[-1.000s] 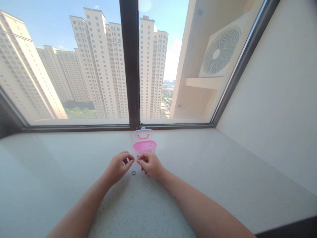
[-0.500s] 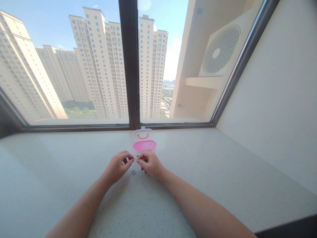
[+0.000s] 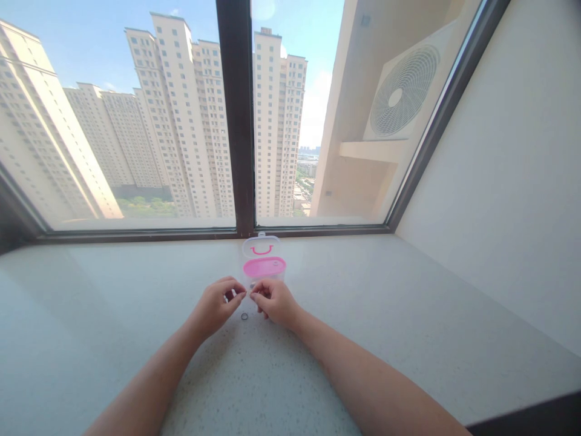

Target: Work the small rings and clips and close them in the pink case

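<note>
My left hand (image 3: 221, 303) and my right hand (image 3: 275, 300) face each other, fingertips almost meeting, above the pale speckled sill. Each hand is closed in a pinch between thumb and forefinger. Whatever lies in the pinches is too small to name. On the sill just below the fingertips rests a small dark ring (image 3: 244, 316). Right behind my hands stands a clear plastic box with a pink rim (image 3: 247, 270). Its clear lid (image 3: 262, 242), bearing a pink curved handle, is raised at the back. My right hand covers part of the box front.
The stone sill (image 3: 113, 315) spreads out on both sides. A dark window frame (image 3: 240, 121) rises behind the box, with tall buildings outside. A white wall (image 3: 508, 181) bounds the right side, and a dark edge (image 3: 535, 415) shows at the lower right.
Both hands keep nearly the same pose, fingertips close together. The ring and the box stay in place; the whole view has shifted very slightly.
</note>
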Demonstrator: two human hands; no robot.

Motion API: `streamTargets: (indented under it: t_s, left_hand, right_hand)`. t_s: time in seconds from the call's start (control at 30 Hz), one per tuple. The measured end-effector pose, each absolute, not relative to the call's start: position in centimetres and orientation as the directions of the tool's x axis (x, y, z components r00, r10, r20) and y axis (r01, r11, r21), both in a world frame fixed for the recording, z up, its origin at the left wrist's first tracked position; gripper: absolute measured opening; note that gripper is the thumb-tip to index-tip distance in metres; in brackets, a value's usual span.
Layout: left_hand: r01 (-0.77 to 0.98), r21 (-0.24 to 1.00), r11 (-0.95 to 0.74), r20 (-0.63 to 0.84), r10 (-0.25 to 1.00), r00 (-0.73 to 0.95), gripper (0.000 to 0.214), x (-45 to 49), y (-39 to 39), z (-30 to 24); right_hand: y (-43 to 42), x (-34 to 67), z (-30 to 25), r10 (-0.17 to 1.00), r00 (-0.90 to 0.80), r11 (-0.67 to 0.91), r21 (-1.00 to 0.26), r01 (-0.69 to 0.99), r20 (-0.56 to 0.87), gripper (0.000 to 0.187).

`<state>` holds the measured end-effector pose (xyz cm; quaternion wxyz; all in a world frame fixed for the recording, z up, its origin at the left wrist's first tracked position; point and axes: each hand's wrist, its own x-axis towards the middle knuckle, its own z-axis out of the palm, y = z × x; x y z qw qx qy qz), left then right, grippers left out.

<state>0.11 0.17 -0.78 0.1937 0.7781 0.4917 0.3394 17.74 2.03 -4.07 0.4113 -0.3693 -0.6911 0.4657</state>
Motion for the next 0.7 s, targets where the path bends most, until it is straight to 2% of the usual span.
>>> streamTargets:
  t_s: [0.7]
  left_hand:
    - [0.625,0.629,-0.463,0.333,0.886,0.321,0.016,0.25,0.22,-0.93]
  right_hand:
    - [1.93,17.65,-4.04,0.886,-0.396,0.313,-0.941,0.127,0.241,0.013]
